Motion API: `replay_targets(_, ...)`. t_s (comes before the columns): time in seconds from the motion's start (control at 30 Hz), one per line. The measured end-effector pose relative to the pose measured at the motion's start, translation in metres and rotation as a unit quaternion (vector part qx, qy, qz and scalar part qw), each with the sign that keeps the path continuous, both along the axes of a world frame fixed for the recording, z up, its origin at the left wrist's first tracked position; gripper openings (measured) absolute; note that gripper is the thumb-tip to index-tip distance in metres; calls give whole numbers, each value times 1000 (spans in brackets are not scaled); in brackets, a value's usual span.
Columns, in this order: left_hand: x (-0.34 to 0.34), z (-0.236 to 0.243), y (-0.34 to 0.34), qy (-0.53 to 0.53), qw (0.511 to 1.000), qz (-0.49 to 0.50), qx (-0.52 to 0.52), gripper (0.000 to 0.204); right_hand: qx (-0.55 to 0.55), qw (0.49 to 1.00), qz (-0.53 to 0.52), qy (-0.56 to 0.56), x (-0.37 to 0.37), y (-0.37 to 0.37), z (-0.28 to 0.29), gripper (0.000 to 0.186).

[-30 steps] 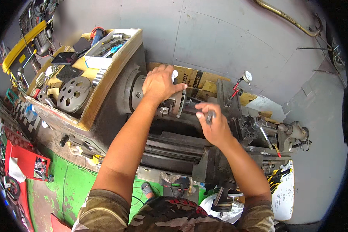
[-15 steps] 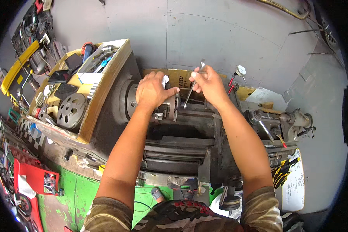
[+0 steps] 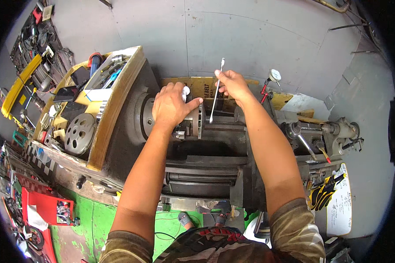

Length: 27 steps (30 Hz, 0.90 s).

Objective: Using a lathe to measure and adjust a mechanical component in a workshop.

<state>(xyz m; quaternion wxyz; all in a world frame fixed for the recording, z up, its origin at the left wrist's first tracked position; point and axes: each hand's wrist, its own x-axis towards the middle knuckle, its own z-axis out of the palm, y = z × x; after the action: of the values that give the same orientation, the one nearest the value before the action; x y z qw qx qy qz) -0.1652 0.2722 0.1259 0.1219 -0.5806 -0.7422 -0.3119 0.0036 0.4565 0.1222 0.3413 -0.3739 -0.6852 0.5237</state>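
My left hand (image 3: 171, 104) is curled over the top of the lathe chuck (image 3: 148, 117), its thumb reaching to the rim of a round metal part with a slotted edge (image 3: 200, 120) mounted at the chuck. A small white round thing (image 3: 186, 91) shows beside the fingers, partly hidden. In my right hand (image 3: 233, 84) is a long slim silver tool with widened ends (image 3: 214, 101), pinched near its upper part. It stands nearly upright, and its lower end is just right of the slotted part. Whether that end touches anything, I cannot tell.
On the left, a wooden tray (image 3: 102, 144) holds a perforated disc (image 3: 80, 133), phones and a white box of tools (image 3: 112, 72). A dial gauge (image 3: 274, 75) on a red arm stands behind the lathe carriage. The tailstock (image 3: 342, 130) and black-yellow gloves (image 3: 324, 193) are at right.
The silver tool has swung more upright, its top moving left and up. My right hand has shifted slightly left. My left hand keeps its place on the chuck; the view has moved a little.
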Motion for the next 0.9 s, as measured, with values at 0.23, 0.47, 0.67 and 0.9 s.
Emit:
replay_targets(0.23,0,-2,1,4,1000,-5,16,66,-77,996,17,30,-6,5,-4,43)
replay_targets(0.47,0,-1,2,10,1000,1,0,64,-122,991,33,44,-5,13,-9,42)
replay_targets(0.67,3,0,0,-8,1000,3,-3,62,-136,990,17,43,-9,17,-18,45)
replay_targets(0.9,1,-1,2,-1,1000,-2,16,55,-77,994,-55,51,-22,2,-18,47)
